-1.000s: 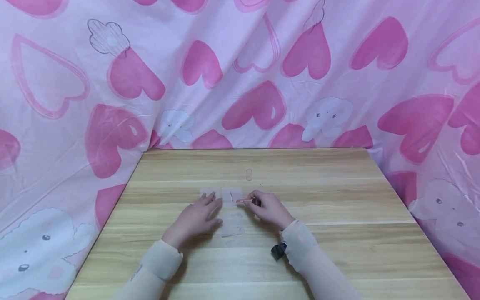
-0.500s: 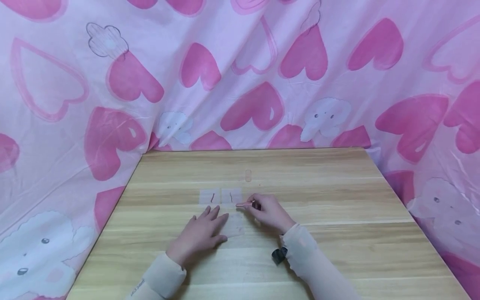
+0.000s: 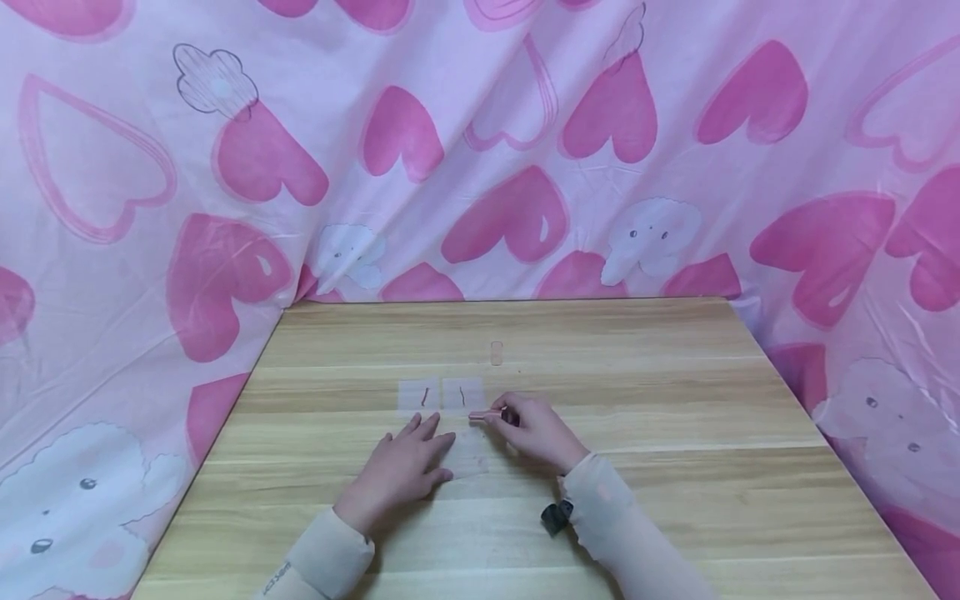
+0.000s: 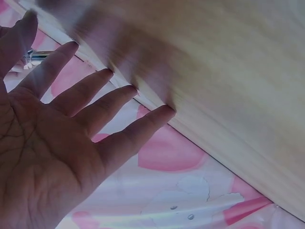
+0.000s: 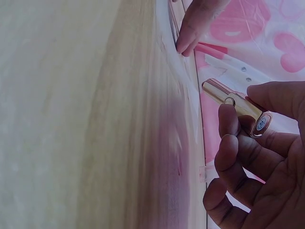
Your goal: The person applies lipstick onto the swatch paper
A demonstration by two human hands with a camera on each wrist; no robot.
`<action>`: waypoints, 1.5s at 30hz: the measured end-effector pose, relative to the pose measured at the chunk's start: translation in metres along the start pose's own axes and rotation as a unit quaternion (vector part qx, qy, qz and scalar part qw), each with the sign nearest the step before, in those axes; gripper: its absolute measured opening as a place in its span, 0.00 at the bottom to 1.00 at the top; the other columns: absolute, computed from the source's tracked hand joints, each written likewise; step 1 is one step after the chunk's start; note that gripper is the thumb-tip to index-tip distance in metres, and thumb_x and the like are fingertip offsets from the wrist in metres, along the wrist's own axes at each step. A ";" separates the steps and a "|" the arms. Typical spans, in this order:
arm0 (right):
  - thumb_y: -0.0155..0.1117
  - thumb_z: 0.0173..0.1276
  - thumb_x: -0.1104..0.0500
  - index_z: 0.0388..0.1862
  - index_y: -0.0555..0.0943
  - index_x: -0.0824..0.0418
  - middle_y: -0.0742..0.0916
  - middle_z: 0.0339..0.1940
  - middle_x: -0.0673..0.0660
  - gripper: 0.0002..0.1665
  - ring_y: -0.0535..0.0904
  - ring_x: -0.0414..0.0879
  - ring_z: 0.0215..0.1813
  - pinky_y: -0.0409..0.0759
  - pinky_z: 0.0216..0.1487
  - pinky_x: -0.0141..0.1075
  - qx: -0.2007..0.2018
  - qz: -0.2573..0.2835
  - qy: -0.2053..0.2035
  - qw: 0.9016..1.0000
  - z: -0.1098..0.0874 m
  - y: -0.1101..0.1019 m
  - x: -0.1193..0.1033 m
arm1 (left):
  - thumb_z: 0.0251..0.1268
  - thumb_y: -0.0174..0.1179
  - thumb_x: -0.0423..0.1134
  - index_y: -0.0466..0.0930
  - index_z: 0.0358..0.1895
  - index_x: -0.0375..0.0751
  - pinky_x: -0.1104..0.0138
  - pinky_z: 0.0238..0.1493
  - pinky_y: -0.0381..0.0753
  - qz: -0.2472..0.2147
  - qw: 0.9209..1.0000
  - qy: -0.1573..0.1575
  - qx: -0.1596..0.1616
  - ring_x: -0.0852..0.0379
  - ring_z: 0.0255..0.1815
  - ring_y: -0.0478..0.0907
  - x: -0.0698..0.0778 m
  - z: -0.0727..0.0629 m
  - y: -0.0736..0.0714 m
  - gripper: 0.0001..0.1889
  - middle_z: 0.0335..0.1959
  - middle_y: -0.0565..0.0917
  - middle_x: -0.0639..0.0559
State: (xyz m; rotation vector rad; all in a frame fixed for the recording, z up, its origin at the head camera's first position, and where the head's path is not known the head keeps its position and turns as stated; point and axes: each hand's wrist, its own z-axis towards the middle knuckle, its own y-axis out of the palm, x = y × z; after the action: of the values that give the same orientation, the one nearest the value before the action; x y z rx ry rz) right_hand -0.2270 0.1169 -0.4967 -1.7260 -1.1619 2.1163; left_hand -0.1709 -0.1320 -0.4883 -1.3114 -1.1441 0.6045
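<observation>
My right hand (image 3: 542, 427) pinches a shiny gold lipstick (image 5: 233, 100) between thumb and fingers; its labelled base shows in the right wrist view. In the head view the lipstick's tip end points left, just below the right thin white sheet (image 3: 476, 402). That sheet and the left one (image 3: 408, 402) beside it each bear a short dark red stroke. My left hand (image 3: 401, 468) lies palm down with spread, straight fingers, its fingertips just below the left sheet. A third pale sheet (image 3: 471, 458) lies partly beside and under those fingers.
A small clear oblong piece (image 3: 497, 353), perhaps a cap, lies farther back on the wooden table (image 3: 637, 358). Pink heart-print cloth (image 3: 510, 125) hangs behind and along both sides. A black device (image 3: 557, 517) is strapped at the right wrist.
My left hand has drawn back toward me, off the left sheet, uncovering its red stroke. The right hand with the lipstick has shifted slightly nearer, below the right sheet.
</observation>
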 end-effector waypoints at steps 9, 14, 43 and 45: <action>0.62 0.75 0.46 0.44 0.83 0.49 0.81 0.21 0.45 0.09 0.75 0.39 0.20 0.75 0.22 0.33 -0.002 0.007 0.006 1.000 -0.001 0.003 -0.001 | 0.64 0.66 0.54 0.75 0.69 0.50 0.28 0.60 0.66 0.012 1.000 -0.005 0.008 0.34 0.75 0.61 0.001 0.001 0.000 0.31 0.75 0.65 0.39; 0.61 0.75 0.45 0.44 0.83 0.48 0.80 0.22 0.44 0.10 0.74 0.38 0.22 0.74 0.24 0.33 -0.005 -0.005 0.004 1.000 -0.002 0.003 -0.002 | 0.64 0.67 0.54 0.76 0.69 0.50 0.29 0.59 0.67 0.011 1.000 -0.012 0.005 0.34 0.75 0.61 0.002 0.002 0.001 0.31 0.75 0.66 0.39; 0.61 0.75 0.43 0.43 0.83 0.44 0.80 0.21 0.42 0.10 0.73 0.38 0.21 0.74 0.25 0.33 -0.029 -0.019 -0.006 0.999 -0.015 0.010 -0.006 | 0.62 0.68 0.55 0.77 0.68 0.51 0.30 0.58 0.69 0.023 1.000 -0.006 0.011 0.35 0.74 0.63 -0.001 0.005 0.004 0.31 0.75 0.67 0.40; 0.61 0.75 0.43 0.43 0.83 0.45 0.81 0.21 0.42 0.10 0.74 0.38 0.22 0.74 0.25 0.33 -0.031 -0.015 -0.007 0.999 -0.015 0.009 -0.006 | 0.62 0.68 0.55 0.77 0.68 0.51 0.31 0.58 0.70 0.022 1.000 -0.006 0.011 0.35 0.74 0.63 -0.002 0.005 0.004 0.31 0.75 0.67 0.40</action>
State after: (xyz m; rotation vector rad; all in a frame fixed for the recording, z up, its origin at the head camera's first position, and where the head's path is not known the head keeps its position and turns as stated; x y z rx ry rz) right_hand -0.2091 0.1136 -0.4983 -1.7113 -1.2616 2.0986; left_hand -0.1752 -0.1305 -0.4933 -1.3187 -1.1186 0.6558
